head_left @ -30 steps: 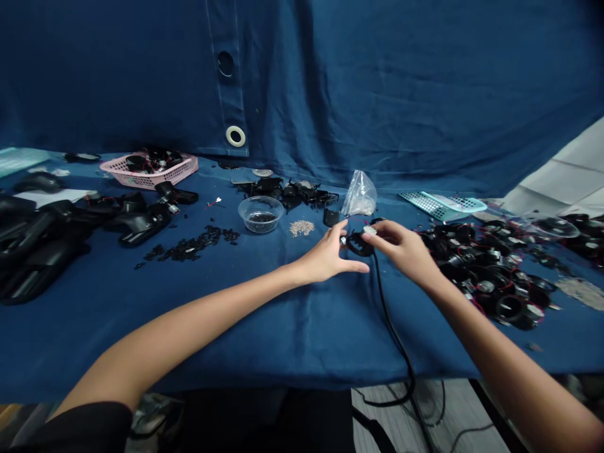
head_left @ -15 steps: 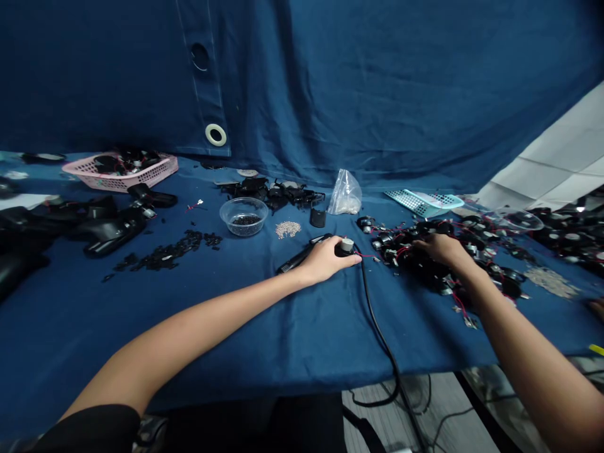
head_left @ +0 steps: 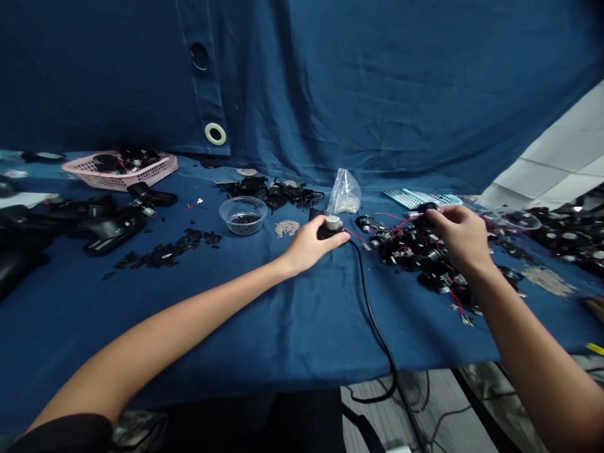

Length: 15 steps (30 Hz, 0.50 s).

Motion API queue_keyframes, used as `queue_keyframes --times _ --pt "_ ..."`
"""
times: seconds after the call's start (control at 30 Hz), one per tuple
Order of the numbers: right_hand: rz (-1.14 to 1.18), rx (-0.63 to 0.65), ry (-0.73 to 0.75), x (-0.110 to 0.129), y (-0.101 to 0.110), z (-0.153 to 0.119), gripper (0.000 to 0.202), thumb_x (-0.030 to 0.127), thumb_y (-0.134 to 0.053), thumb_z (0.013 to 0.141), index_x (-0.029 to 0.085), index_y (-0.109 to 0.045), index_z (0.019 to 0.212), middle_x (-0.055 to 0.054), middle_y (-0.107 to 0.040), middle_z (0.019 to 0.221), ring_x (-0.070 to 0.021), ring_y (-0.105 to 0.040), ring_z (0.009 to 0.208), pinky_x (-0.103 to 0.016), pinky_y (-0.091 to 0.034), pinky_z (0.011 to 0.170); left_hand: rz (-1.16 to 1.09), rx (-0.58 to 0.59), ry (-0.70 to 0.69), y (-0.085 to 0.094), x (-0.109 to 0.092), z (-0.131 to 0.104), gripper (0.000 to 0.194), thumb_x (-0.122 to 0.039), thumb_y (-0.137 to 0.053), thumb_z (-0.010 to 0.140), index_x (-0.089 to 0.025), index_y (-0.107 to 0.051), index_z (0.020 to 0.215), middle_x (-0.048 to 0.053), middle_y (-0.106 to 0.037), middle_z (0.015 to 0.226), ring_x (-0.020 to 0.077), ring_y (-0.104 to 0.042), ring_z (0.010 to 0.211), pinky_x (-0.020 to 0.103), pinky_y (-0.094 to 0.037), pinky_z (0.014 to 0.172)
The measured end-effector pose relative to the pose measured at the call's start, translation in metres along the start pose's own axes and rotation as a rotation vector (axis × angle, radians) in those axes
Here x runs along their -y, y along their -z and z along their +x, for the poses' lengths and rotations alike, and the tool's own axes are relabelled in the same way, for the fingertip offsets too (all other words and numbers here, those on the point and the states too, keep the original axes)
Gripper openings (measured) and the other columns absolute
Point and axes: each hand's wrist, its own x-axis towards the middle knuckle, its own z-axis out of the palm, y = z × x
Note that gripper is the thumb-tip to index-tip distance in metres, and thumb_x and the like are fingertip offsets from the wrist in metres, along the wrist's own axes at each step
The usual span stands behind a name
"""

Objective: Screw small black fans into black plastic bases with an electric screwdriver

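Observation:
My left hand (head_left: pixel 304 246) is closed around a small motor (head_left: pixel 332 223), a silvery cylinder on a black base with a red wire trailing to the right. A black cable (head_left: pixel 370 311) runs from beside this hand over the table's front edge. Above a heap of similar wired black parts (head_left: pixel 406 248), my right hand (head_left: pixel 465 234) pinches one round black part (head_left: pixel 427 206) between thumb and fingers. Its underside is hidden. To the left of my left hand lie tiny silvery pieces (head_left: pixel 286 228) and a clear bowl (head_left: pixel 226 217) of small dark bits.
A plastic bag (head_left: pixel 346 192) and a light-blue basket (head_left: pixel 403 199) are at the back. Black housings (head_left: pixel 113 226), small black pieces (head_left: pixel 165 253) and a pink basket (head_left: pixel 120 181) occupy the left. More parts (head_left: pixel 573 239) and a grey pile (head_left: pixel 550 281) lie right. A blue curtain (head_left: pixel 358 82) hangs behind.
My left hand has shifted left and slightly away from me with the motor. My right hand has risen out of the heap, holding a round black part.

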Motion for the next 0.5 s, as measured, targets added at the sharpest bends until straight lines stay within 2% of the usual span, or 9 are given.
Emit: queue_keyframes --times 0.07,0.13,0.27,0.4,0.5 --pt "0.330 0.111 -0.047 0.024 -0.006 -0.021 0.029 0.049 -0.069 0.076 0.022 -0.059 0.081 -0.005 -0.061 0.085 -0.0181 -0.057 0.074 -0.035 -0.047 0.072 0.106 -0.029 -0.027 0.032 -0.016 -0.022 0.033 -0.037 -0.064 0.087 -0.015 -0.060 0.111 0.006 -0.066 0.112 0.0188 -0.061 0.103 0.032 -0.047 0.093" --pt "0.493 0.203 -0.093 0.047 -0.017 -0.049 0.030 0.048 -0.073 0.073 0.021 -0.061 0.080 -0.004 -0.062 0.085 -0.0170 -0.059 0.075 -0.033 -0.051 0.070 0.257 -0.065 -0.008 0.067 -0.028 -0.053 0.035 -0.040 -0.063 0.088 -0.018 -0.060 0.115 0.006 -0.065 0.115 0.0198 -0.061 0.105 0.034 -0.046 0.095" --pt "0.737 0.515 -0.286 0.079 -0.050 -0.112 0.027 0.041 -0.079 0.069 0.020 -0.065 0.077 -0.002 -0.062 0.082 -0.0159 -0.062 0.078 -0.031 -0.058 0.072 0.573 -0.056 0.147 0.128 -0.029 -0.129 0.038 -0.044 -0.066 0.085 -0.024 -0.060 0.117 0.004 -0.063 0.120 0.0225 -0.059 0.110 0.039 -0.044 0.100" --pt "0.755 0.768 -0.436 0.087 -0.087 -0.157 0.024 0.041 -0.077 0.072 0.020 -0.067 0.075 -0.004 -0.065 0.084 -0.0200 -0.066 0.082 -0.038 -0.063 0.077 0.735 -0.020 0.324 0.165 -0.011 -0.193 0.046 -0.050 -0.067 0.082 -0.029 -0.057 0.122 0.005 -0.060 0.129 0.0274 -0.055 0.119 0.048 -0.040 0.106" --pt "0.719 0.824 -0.436 0.082 -0.106 -0.171 0.022 0.042 -0.073 0.075 0.021 -0.068 0.078 -0.006 -0.067 0.090 -0.0229 -0.067 0.089 -0.042 -0.064 0.079 0.829 -0.007 0.434 0.181 0.001 -0.221 0.050 -0.053 -0.066 0.082 -0.031 -0.055 0.125 0.006 -0.058 0.131 0.0311 -0.053 0.121 0.053 -0.039 0.105"
